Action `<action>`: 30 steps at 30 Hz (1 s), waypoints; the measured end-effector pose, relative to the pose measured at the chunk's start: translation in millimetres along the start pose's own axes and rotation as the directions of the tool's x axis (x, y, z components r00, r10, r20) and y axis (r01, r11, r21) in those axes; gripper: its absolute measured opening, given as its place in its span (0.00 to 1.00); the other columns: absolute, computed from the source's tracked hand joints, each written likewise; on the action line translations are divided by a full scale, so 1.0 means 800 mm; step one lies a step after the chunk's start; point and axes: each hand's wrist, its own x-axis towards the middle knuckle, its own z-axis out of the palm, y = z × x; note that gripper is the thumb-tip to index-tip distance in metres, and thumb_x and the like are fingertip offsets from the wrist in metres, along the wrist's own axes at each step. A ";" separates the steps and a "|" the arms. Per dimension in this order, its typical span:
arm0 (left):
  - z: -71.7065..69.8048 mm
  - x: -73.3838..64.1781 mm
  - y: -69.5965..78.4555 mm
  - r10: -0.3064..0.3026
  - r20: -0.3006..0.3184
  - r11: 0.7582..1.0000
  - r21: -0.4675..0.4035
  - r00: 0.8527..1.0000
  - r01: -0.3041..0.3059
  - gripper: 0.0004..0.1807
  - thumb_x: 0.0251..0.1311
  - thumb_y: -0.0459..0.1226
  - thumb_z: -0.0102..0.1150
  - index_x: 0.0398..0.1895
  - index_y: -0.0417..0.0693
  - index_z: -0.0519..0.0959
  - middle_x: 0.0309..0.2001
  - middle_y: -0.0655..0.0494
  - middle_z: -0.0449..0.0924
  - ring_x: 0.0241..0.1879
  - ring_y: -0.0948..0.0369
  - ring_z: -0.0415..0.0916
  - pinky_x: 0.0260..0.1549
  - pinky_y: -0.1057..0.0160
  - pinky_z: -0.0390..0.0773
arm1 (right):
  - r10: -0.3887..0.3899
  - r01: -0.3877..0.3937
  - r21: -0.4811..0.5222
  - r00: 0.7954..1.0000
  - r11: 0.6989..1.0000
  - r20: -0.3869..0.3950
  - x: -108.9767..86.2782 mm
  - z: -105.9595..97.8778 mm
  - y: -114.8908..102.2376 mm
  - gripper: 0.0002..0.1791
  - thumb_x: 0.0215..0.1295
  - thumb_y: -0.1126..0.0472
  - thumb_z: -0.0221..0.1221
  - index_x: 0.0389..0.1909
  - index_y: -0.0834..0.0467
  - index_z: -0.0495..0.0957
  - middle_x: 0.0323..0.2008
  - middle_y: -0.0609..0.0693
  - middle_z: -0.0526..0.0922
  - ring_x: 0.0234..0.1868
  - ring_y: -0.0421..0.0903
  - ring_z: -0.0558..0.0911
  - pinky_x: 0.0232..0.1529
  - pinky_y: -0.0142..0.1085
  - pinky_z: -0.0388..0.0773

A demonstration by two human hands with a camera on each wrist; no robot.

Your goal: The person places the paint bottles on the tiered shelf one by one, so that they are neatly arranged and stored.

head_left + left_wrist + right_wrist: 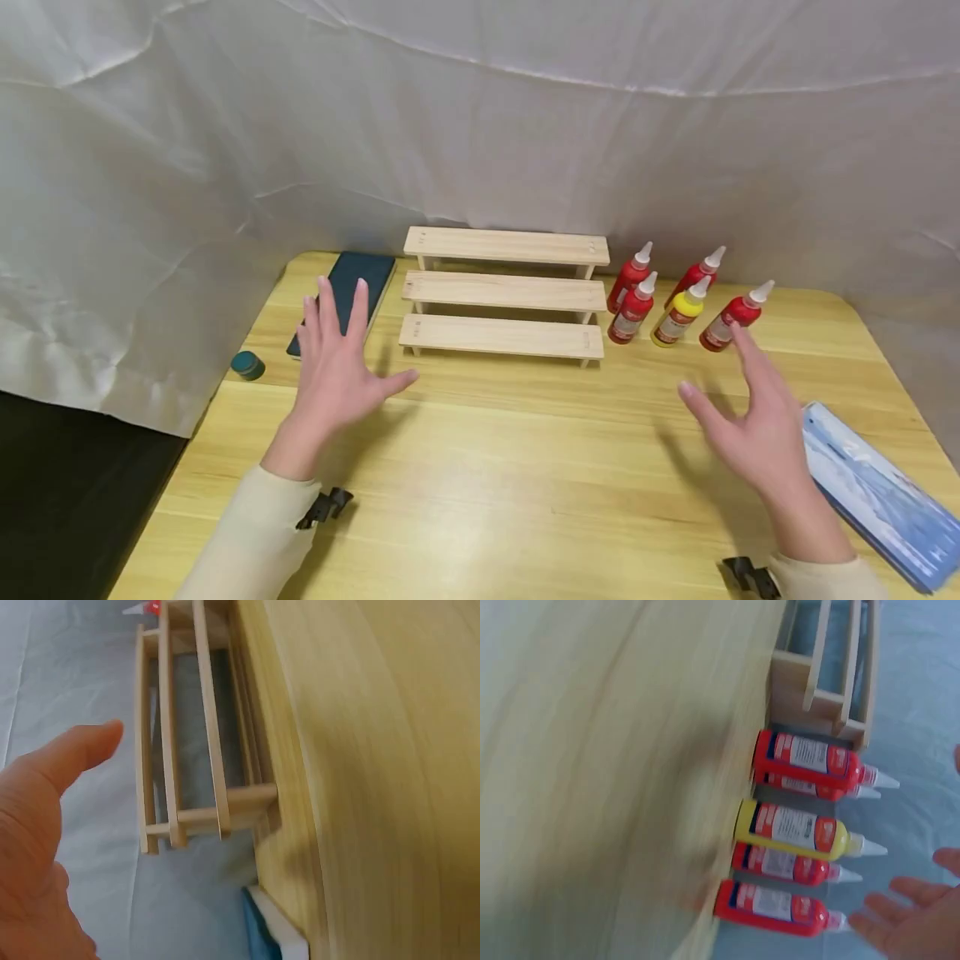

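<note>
At the far side of the table (525, 483), head view, five upright bottles (677, 317) stand right of the rack (502, 290), nearer the right hand (761, 433) than the left hand (333, 367); both are spread wide, holding nothing. Left wrist view: the rack, long left to right, lies beyond the thumb (86, 748). Right wrist view: fingertips (866, 928) near the rightmost bottle (771, 908), contact unclear.

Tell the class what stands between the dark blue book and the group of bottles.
The three-tier wooden rack stands between the dark blue book and the bottles; the head view shows this.
</note>
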 end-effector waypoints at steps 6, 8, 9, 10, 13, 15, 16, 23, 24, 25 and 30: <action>0.008 0.014 0.006 -0.030 0.064 0.957 -0.286 0.998 0.047 0.72 0.43 0.66 0.73 0.79 0.72 0.27 0.77 0.56 0.14 0.75 0.41 0.23 0.57 0.22 0.48 | 0.082 -0.071 0.299 0.996 0.952 -0.024 0.020 0.013 -0.005 0.38 0.66 0.67 0.65 0.75 0.48 0.63 0.68 0.52 0.71 0.64 0.44 0.73 0.58 0.26 0.68; 0.011 0.019 0.007 -0.032 0.075 0.934 -0.352 0.997 0.056 0.71 0.44 0.64 0.73 0.79 0.73 0.28 0.78 0.56 0.18 0.75 0.41 0.26 0.58 0.23 0.49 | 0.116 -0.100 0.369 0.993 0.924 -0.021 0.029 0.018 -0.006 0.35 0.68 0.67 0.62 0.74 0.52 0.65 0.66 0.54 0.73 0.62 0.43 0.75 0.55 0.25 0.70; 0.013 0.022 0.007 -0.031 0.077 0.925 -0.376 0.997 0.057 0.70 0.45 0.64 0.74 0.79 0.74 0.29 0.78 0.55 0.19 0.75 0.41 0.27 0.58 0.24 0.50 | 0.129 -0.111 0.404 0.991 0.908 -0.018 0.033 0.020 -0.006 0.33 0.69 0.67 0.62 0.74 0.54 0.66 0.66 0.55 0.74 0.61 0.43 0.76 0.55 0.25 0.71; 0.015 0.024 0.007 -0.032 0.081 0.915 -0.398 0.996 0.061 0.70 0.45 0.63 0.74 0.79 0.74 0.29 0.79 0.55 0.21 0.75 0.41 0.28 0.59 0.24 0.50 | 0.138 -0.118 0.435 0.990 0.893 -0.015 0.038 0.022 -0.006 0.32 0.70 0.66 0.61 0.73 0.56 0.66 0.65 0.55 0.74 0.61 0.42 0.76 0.55 0.25 0.71; 0.021 0.030 0.007 -0.023 0.081 0.896 -0.441 0.996 0.056 0.69 0.46 0.60 0.75 0.79 0.74 0.31 0.79 0.54 0.26 0.76 0.44 0.31 0.61 0.27 0.51 | 0.157 -0.124 0.577 0.988 0.807 -0.008 0.053 0.028 -0.007 0.29 0.71 0.66 0.59 0.72 0.61 0.67 0.64 0.57 0.75 0.60 0.42 0.77 0.54 0.24 0.71; 0.026 0.033 0.008 -0.017 0.083 0.888 -0.456 0.996 0.053 0.68 0.46 0.60 0.75 0.79 0.74 0.32 0.79 0.54 0.28 0.76 0.45 0.32 0.61 0.28 0.51 | 0.158 -0.117 0.671 0.987 0.732 0.001 0.062 0.032 -0.009 0.27 0.71 0.66 0.59 0.70 0.63 0.69 0.63 0.56 0.76 0.59 0.41 0.78 0.54 0.25 0.72; 0.028 0.035 0.008 -0.015 0.082 0.886 -0.461 0.996 0.051 0.68 0.46 0.59 0.75 0.80 0.74 0.33 0.80 0.53 0.29 0.76 0.46 0.33 0.62 0.28 0.51 | 0.157 -0.113 0.709 0.988 0.696 0.003 0.067 0.034 -0.010 0.27 0.71 0.67 0.59 0.70 0.64 0.69 0.63 0.56 0.77 0.59 0.41 0.78 0.54 0.26 0.72; 0.039 0.050 0.007 0.016 0.058 0.869 -0.495 0.998 0.015 0.66 0.48 0.55 0.77 0.81 0.69 0.36 0.79 0.49 0.35 0.76 0.47 0.35 0.64 0.31 0.50 | 0.162 -0.113 0.769 0.987 0.629 0.012 0.094 0.052 -0.013 0.26 0.71 0.65 0.60 0.68 0.63 0.71 0.64 0.57 0.75 0.63 0.46 0.74 0.56 0.27 0.71; 0.041 0.052 0.006 0.019 0.058 0.866 -0.499 0.998 0.013 0.66 0.48 0.55 0.77 0.81 0.68 0.37 0.79 0.49 0.36 0.76 0.47 0.36 0.64 0.31 0.49 | 0.164 -0.115 0.762 0.986 0.638 0.011 0.098 0.055 -0.012 0.26 0.71 0.65 0.60 0.68 0.63 0.71 0.65 0.58 0.75 0.64 0.47 0.74 0.56 0.27 0.71; 0.043 0.054 0.006 0.019 0.060 0.865 -0.501 0.998 0.014 0.66 0.48 0.55 0.77 0.81 0.68 0.37 0.79 0.49 0.36 0.76 0.47 0.36 0.64 0.32 0.50 | 0.169 -0.120 0.758 0.986 0.641 0.013 0.101 0.057 -0.012 0.26 0.71 0.65 0.60 0.68 0.63 0.71 0.65 0.59 0.74 0.64 0.47 0.73 0.56 0.26 0.70; 0.053 0.060 0.006 0.020 0.082 0.854 -0.519 0.996 0.026 0.65 0.50 0.53 0.76 0.81 0.64 0.38 0.79 0.50 0.38 0.76 0.48 0.39 0.66 0.35 0.51 | 0.220 -0.179 0.662 0.975 0.728 0.022 0.113 0.068 -0.009 0.27 0.70 0.61 0.62 0.68 0.63 0.72 0.65 0.58 0.74 0.63 0.46 0.74 0.56 0.26 0.70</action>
